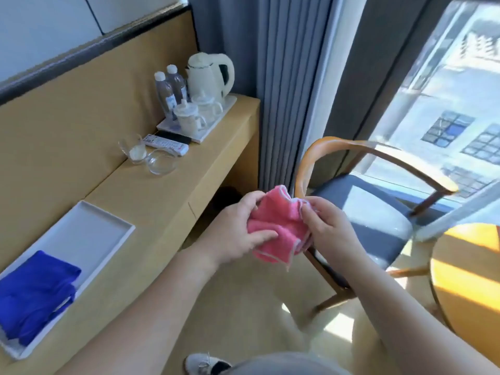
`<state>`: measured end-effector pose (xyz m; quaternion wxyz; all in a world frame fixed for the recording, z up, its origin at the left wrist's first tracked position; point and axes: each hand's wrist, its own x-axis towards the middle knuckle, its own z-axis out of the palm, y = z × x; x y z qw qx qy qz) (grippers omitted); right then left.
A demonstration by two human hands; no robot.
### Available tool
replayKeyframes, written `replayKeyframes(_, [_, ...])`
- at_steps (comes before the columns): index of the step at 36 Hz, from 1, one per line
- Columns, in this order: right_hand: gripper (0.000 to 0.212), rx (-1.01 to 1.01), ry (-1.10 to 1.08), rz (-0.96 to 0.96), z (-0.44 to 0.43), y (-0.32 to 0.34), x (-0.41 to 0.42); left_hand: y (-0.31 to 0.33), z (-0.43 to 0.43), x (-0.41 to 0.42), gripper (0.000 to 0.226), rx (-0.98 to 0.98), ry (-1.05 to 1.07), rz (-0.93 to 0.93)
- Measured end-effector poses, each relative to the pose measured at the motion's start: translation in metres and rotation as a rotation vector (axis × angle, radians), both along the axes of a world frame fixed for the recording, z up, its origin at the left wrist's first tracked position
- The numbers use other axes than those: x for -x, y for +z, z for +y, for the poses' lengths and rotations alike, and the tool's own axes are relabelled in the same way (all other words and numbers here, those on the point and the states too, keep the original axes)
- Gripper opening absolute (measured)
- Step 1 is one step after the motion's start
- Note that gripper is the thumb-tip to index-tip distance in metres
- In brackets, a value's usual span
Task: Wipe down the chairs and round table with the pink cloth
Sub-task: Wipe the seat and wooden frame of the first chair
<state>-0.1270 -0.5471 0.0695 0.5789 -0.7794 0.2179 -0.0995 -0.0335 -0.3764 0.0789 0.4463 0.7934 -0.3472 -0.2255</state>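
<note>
Now the left hand [238,231] and right hand [327,226] are bunching the pink cloth [276,228] at frame centre.
Fingers are curling round its folds, near the curved arm of the chair [378,212]; the round table [465,266] is sitting lower right, floor [243,307] lying open below. Lower left, 1 white tray [89,234] is holding a blue cloth [35,293].

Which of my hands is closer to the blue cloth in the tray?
Left. The left hand grips the pink cloth on the side toward the blue cloth; the right hand pinches its far side, over by the chair.
</note>
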Motion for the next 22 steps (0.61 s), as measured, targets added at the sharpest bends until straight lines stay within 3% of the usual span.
replayKeyframes(6, [0.011,-0.218,-0.105,0.053,-0.09,-0.018,0.057,-0.01,-0.088,0.048,0.066,-0.064,-0.046,-0.074])
replayKeyframes(12, [0.07,-0.222,-0.133,0.113,-0.141,-0.033,0.089,-0.015,-0.141,0.072,0.078,-0.082,-0.147,0.076])
replayKeyframes(16, [0.082,-0.223,-0.238,0.099,-0.165,-0.038,0.095,-0.022,-0.175,0.079,0.061,-0.099,-0.118,0.046])
replayKeyframes(22, [0.089,-0.363,-0.1,0.154,-0.187,-0.05,0.098,-0.041,-0.21,0.071,0.038,-0.016,-0.091,0.05])
